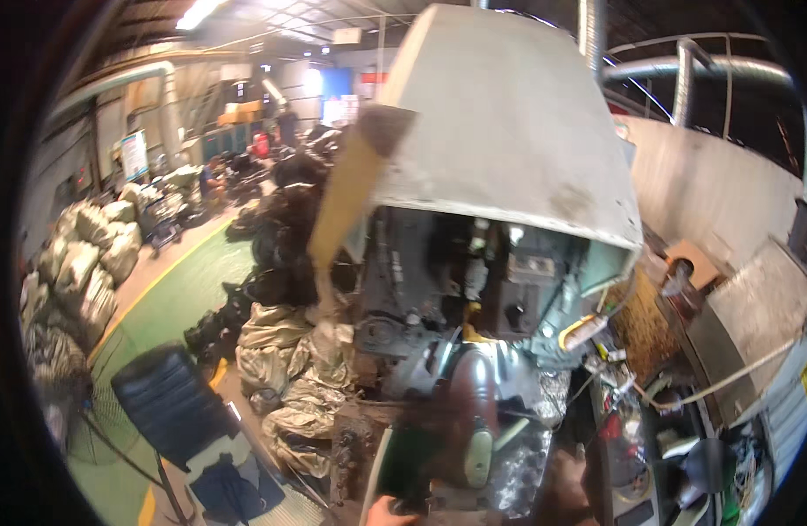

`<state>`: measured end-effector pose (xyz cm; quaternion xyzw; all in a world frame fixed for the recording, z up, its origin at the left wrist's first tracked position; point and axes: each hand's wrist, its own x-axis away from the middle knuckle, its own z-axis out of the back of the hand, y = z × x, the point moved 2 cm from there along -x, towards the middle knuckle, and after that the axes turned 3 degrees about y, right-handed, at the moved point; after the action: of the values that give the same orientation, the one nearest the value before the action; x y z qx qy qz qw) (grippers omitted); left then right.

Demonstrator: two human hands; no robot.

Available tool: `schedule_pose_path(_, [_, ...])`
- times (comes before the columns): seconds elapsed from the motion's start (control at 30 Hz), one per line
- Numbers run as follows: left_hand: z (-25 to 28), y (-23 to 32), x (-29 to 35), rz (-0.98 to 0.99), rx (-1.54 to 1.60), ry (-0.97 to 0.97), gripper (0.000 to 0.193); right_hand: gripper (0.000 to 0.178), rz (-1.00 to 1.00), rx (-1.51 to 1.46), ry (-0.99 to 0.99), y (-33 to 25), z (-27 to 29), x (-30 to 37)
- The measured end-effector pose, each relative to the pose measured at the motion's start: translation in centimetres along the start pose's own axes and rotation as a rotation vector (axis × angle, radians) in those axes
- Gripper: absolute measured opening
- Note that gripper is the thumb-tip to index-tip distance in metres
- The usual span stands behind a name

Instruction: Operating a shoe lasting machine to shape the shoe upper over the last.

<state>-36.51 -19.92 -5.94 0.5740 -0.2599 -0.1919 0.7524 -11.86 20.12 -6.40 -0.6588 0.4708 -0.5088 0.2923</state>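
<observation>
At the lower edge, my left hand (389, 512) shows only in part, its fingers curled by a dark thing I cannot make out. It is beside a dark green surface with a pale rim (379, 469). My right hand (568, 480) is smeared by motion at the lower right, near the shiny, spotted metal surface (522, 473); its fingers cannot be read. Between the hands and farther off lies a rounded, reddish-brown thing (472, 386) with a pale green oval part (478, 458) at its near end. Its kind is unclear.
A large light-grey hood (517, 114) covers the machine bay ahead. A blurred yellow-brown strip (346, 193) hangs at its left. Pale sacks (303, 377) and a dark chair (171, 403) stand left. A cluttered bench (627, 456) and a metal box (763, 307) are right.
</observation>
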Motion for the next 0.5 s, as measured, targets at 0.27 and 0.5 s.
schedule_pose_path(0.27, [12.3,16.7,0.9,-0.277,-0.045,-0.606,0.047,0.074,0.301,0.124,-0.252,-10.0,-4.6,15.3])
schedule_pose_path(0.5, [17.4,27.0,0.0,-0.458,0.959,-0.457,0.071,0.048,0.166,0.379,-0.641,-11.0,-4.2,29.2])
